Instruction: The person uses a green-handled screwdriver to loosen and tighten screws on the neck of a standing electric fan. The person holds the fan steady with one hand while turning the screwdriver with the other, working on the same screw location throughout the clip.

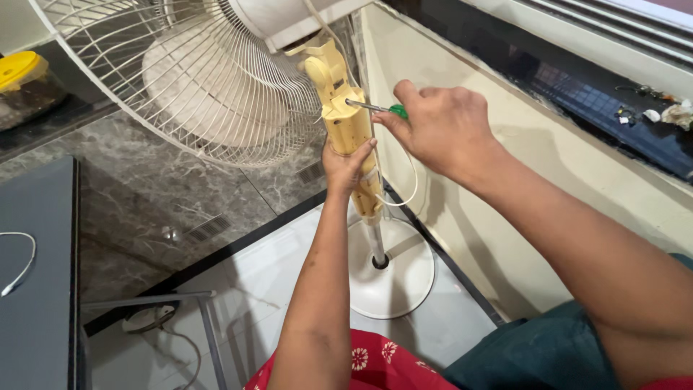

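Note:
A pedestal fan stands in front of me, its yellowed plastic neck housing (345, 108) rising from a thin pole to a round white base (404, 278). My left hand (346, 165) grips the lower part of that housing from below. My right hand (437, 126) holds a green-handled screwdriver (375, 108), its metal tip pressed against the side of the housing. The white wire grille (180, 79) of the fan head tilts away to the upper left. A thin white cord (411, 189) loops beside the housing.
A cream wall with a dark window ledge (577, 87) runs along the right. A grey table top (36, 289) with a white cable lies at the left. A yellow-lidded jar (22, 76) sits on a dark shelf. Cables lie on the floor tiles.

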